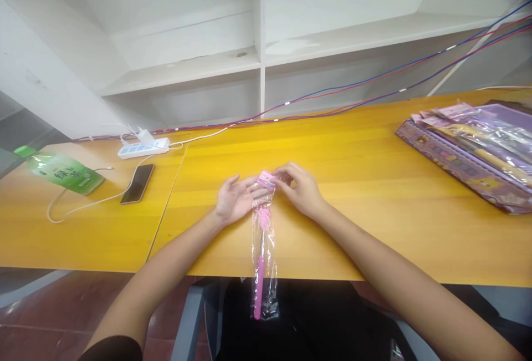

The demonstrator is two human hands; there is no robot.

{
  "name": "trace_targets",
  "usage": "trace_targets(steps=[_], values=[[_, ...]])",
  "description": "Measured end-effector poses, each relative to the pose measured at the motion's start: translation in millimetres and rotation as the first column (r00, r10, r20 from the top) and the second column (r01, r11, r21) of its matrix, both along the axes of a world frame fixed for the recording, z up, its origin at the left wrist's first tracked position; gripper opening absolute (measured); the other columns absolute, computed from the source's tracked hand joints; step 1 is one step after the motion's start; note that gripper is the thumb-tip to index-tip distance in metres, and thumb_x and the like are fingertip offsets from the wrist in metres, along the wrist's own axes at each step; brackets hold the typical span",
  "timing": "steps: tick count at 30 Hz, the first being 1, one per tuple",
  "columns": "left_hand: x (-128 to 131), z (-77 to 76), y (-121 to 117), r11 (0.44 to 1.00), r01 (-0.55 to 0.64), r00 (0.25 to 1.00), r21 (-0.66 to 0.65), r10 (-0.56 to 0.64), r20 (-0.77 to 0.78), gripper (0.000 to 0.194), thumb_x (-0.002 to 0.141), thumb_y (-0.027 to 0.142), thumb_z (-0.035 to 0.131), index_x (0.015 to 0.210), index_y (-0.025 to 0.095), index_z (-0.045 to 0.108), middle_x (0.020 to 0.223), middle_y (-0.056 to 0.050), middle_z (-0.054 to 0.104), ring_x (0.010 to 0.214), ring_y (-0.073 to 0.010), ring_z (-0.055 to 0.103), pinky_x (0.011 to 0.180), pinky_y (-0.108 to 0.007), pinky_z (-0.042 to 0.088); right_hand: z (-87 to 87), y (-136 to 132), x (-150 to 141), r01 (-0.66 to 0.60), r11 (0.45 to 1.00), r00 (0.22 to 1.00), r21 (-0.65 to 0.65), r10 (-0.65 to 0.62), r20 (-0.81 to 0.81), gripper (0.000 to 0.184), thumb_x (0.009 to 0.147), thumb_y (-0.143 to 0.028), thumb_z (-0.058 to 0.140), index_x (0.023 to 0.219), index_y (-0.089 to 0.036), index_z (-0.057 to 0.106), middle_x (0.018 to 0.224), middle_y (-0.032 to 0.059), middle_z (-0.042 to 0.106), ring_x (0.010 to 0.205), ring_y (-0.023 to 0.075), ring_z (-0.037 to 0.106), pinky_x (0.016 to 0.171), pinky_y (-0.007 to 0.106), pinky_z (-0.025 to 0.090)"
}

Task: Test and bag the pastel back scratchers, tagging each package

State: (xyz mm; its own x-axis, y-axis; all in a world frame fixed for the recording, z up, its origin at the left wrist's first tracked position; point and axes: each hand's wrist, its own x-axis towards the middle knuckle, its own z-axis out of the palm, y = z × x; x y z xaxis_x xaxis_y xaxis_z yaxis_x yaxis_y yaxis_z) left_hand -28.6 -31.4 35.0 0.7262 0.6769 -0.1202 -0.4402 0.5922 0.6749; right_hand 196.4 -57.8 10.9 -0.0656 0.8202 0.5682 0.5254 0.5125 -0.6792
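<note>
A clear plastic packet [269, 244] with a pink card top [266, 179] hangs over the table's front edge. Inside it lies a slim tool with a pink handle [258, 289], a thin shaft and a pink head; its exact kind is unclear. My right hand [302, 189] pinches the packet's card end between thumb and fingers. Palm up, my left hand [236, 200] lies open, its fingers stretched out behind the upper part of the packet and partly hidden by it.
A purple patterned box [451, 169] with several wrapped packets [494, 139] stands at the right. On the left are a green bottle [68, 171], a phone [137, 183] and a white power strip [143, 148]. Blue and red cables [332, 92] run along the back by the white shelves [187, 75].
</note>
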Motion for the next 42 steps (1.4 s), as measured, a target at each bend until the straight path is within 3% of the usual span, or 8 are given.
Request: trace_targets(steps=[7, 16, 25, 30, 35, 39, 42], values=[[0.0, -0.3, -0.6, 1.0, 0.005, 1.0, 0.01, -0.005, 0.005, 0.066, 0.096, 0.054, 0.049, 0.14, 0.006, 0.058, 0.143, -0.025, 0.064, 0.137, -0.0406, 0.059, 0.115, -0.059, 0.043, 1.7, -1.2, 0.6, -0.013, 1.0, 0.999, 0.025, 0.012, 0.043, 0.017, 0.104, -0.039, 0.06, 0.108, -0.025, 0.071, 0.094, 0.0061, 0.068, 0.079, 0.0213, 0.064, 0.074, 0.038, 0.054], [0.3, -4.9, -0.3, 0.998, 0.017, 1.0, 0.052, -0.017, -0.014, 0.065, 0.097, 0.054, 0.046, 0.14, 0.008, 0.058, 0.146, -0.024, 0.061, 0.137, -0.0383, 0.059, 0.113, -0.054, 0.046, 3.4, -2.6, 1.6, -0.052, 0.998, 0.998, 0.026, 0.051, 0.047, 0.018, 0.105, -0.035, 0.059, 0.108, -0.026, 0.074, 0.099, 0.0075, 0.069, 0.082, 0.0211, 0.064, 0.076, 0.038, 0.055], [1.3, -3.6, -1.4, 0.997, -0.017, 0.999, 0.071, 0.019, -0.039, 0.066, 0.095, 0.054, 0.051, 0.142, 0.008, 0.061, 0.145, -0.022, 0.063, 0.135, -0.0355, 0.059, 0.115, -0.05, 0.044, 4.5, -7.5, -1.2, -0.106, 0.994, 0.989, 0.013, 0.104, 0.106, 0.02, 0.104, -0.03, 0.059, 0.114, -0.027, 0.075, 0.099, 0.006, 0.06, 0.078, 0.0184, 0.059, 0.075, 0.038, 0.054], [1.4, -3.7, -0.5, 0.995, -0.018, 0.998, 0.101, 0.024, -0.059, 0.066, 0.094, 0.055, 0.052, 0.141, 0.01, 0.062, 0.146, -0.021, 0.062, 0.137, -0.0366, 0.058, 0.115, -0.051, 0.043, 5.1, -10.2, -3.2, -0.171, 0.983, 0.979, -0.062, 0.176, 0.102, 0.024, 0.102, -0.025, 0.056, 0.121, -0.028, 0.071, 0.104, 0.007, 0.059, 0.081, 0.0198, 0.06, 0.076, 0.038, 0.055], [0.9, -3.5, -0.8, 0.993, -0.025, 0.998, 0.115, 0.032, -0.054, 0.066, 0.095, 0.054, 0.051, 0.143, 0.01, 0.062, 0.146, -0.02, 0.063, 0.137, -0.0381, 0.057, 0.113, -0.053, 0.045, 3.0, -9.9, -4.3, -0.114, 0.991, 0.984, -0.073, 0.122, 0.126, 0.027, 0.102, -0.025, 0.055, 0.128, -0.026, 0.06, 0.096, 0.0057, 0.058, 0.079, 0.0215, 0.057, 0.071, 0.037, 0.051], [2.2, -4.2, -0.5, 0.987, -0.027, 0.998, 0.155, 0.035, -0.047, 0.059, 0.096, 0.05, 0.056, 0.141, 0.014, 0.065, 0.155, -0.017, 0.058, 0.142, -0.0369, 0.054, 0.117, -0.052, 0.044, -0.7, -7.3, -4.9, -0.033, 0.995, 0.999, -0.099, 0.037, 0.039, 0.039, 0.101, -0.033, 0.061, 0.138, -0.024, 0.054, 0.112, 0.009, 0.06, 0.076, 0.0189, 0.059, 0.074, 0.038, 0.054], [3.7, -7.3, -1.0, 0.966, -0.011, 0.996, 0.259, 0.033, -0.078, 0.055, 0.091, 0.036, 0.071, 0.143, 0.022, 0.065, 0.162, -0.013, 0.052, 0.143, -0.0346, 0.055, 0.117, -0.049, 0.046, -4.0, -3.7, -5.4, -0.092, 0.974, 0.992, -0.208, 0.072, -0.101, 0.038, 0.101, -0.041, 0.063, 0.134, -0.024, 0.058, 0.106, 0.007, 0.066, 0.076, 0.0186, 0.063, 0.073, 0.037, 0.055]])
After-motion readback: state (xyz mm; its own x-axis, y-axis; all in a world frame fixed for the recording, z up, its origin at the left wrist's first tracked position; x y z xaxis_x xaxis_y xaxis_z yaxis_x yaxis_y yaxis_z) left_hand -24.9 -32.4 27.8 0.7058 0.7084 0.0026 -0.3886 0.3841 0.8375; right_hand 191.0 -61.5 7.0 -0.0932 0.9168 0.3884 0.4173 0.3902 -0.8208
